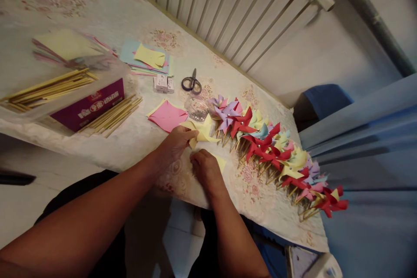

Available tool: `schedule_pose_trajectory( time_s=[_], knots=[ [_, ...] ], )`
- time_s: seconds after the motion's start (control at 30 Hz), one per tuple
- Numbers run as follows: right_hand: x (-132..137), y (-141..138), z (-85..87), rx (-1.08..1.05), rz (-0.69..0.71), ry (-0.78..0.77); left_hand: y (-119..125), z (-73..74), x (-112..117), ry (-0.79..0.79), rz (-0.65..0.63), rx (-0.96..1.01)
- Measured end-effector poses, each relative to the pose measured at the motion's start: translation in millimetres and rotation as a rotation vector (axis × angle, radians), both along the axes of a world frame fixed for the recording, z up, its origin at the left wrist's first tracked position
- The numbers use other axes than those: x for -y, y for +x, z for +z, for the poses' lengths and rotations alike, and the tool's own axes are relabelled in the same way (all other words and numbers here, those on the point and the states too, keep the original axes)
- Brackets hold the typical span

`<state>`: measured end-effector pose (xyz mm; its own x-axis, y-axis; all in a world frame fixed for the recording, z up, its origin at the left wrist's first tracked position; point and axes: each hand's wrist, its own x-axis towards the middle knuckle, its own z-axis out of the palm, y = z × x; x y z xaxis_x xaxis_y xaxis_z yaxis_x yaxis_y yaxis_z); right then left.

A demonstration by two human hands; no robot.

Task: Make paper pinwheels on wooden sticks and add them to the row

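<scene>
My left hand (177, 141) pinches a pale yellow paper pinwheel (205, 131) by one folded side, above the table. Just below and to the right, my right hand (205, 167) rests by the tabletop with its fingers curled; whatever they hold, if anything, is hidden. A pale yellow paper piece (221, 163) shows partly behind that hand. Pink paper squares (167, 115) lie beyond my left hand. Behind the pinwheel sits a clear bag of small metal pins (197, 110).
Finished pinwheels (273, 147) on sticks lie in a row at right. Scissors (192, 82), small boxes (163, 83) and stacked coloured paper (146, 58) lie farther back. At left stand a plastic box of sticks (94, 104) and loose sticks (112, 117). A railing (208, 13) borders the table.
</scene>
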<state>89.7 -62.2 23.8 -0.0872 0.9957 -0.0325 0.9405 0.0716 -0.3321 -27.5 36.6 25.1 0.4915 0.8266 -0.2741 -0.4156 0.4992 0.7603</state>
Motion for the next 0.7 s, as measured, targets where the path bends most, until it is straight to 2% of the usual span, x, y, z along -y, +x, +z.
schedule_pose_trajectory(
  time_s=[0.4,0.7],
  knots=[
    [-3.2,1.3,-5.0,-0.064,-0.007,0.063,-1.5,4.2,1.1,-0.003,0.013,0.038],
    [-0.9,-8.0,1.0,0.205,-0.005,0.009,-1.9,4.1,2.8,0.031,0.012,0.000]
  ],
)
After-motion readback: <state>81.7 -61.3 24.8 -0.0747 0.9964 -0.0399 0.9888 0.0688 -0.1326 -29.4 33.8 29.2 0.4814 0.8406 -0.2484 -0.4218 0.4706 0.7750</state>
